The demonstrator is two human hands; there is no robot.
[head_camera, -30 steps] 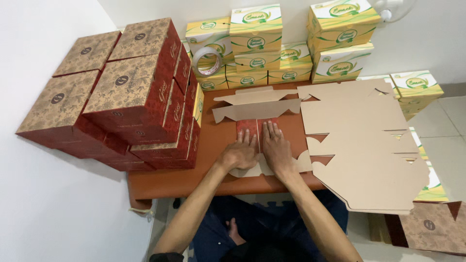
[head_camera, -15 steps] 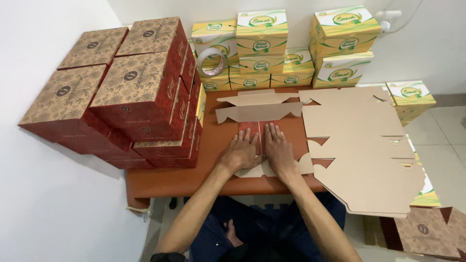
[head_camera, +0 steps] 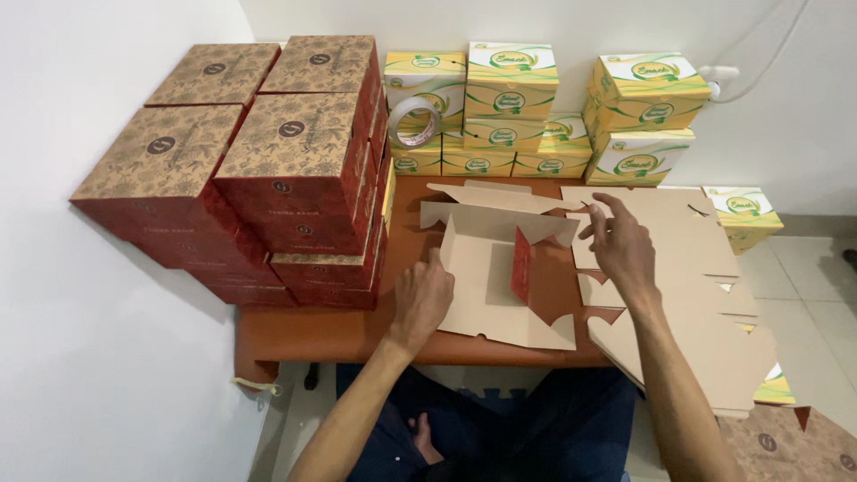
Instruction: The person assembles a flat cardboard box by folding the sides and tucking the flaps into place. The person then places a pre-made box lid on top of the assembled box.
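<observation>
Head view. A flat cardboard box blank, plain brown inside with one red flap standing up near its middle, lies on the orange-brown table in front of the person. The left hand rests on the blank's left edge, fingers curled loosely, thumb along the raised side panel; it presses rather than grips. The right hand hovers over the blank's right side with fingers spread and slightly bent, holding nothing (whether its fingertips touch the cardboard cannot be told).

To the right, a stack of further flat blanks overhangs the table edge. On the left stand stacked red boxes with brown patterned lids, each bearing a dark round emblem. Along the back wall sit yellow, white and green boxes with oval green labels, piled in two tiers. A roll of tape leans against them, just beside the red stack.
</observation>
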